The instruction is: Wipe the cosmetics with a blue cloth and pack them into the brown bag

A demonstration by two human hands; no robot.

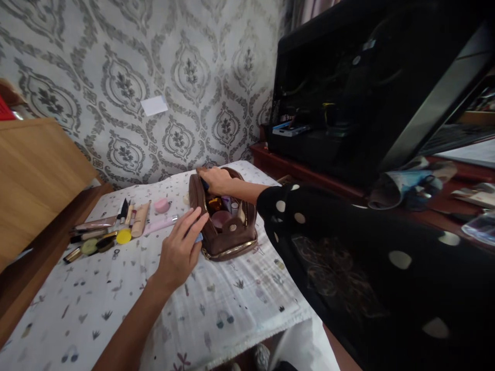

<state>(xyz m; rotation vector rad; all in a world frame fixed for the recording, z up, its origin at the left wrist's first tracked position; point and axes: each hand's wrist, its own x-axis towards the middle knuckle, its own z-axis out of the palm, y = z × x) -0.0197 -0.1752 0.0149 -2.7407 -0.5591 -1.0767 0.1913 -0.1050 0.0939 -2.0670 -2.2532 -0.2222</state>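
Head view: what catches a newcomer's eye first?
The open brown bag sits mid-picture on printed cloth, right hand at its far end, left hand by its left side. Next comes the black spotted sleeve at right, then the yellow container among cosmetics at left.

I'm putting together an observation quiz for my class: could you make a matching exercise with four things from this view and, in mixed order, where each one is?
Column one
1. Left hand
2. Right hand
3. White card
4. Round yellow item

Column two
A. On the patterned wall
B. At the far end of the brown bag
C. Among the small cosmetics
D. At the bag's left side

Right pairs: 1-D, 2-B, 3-A, 4-C
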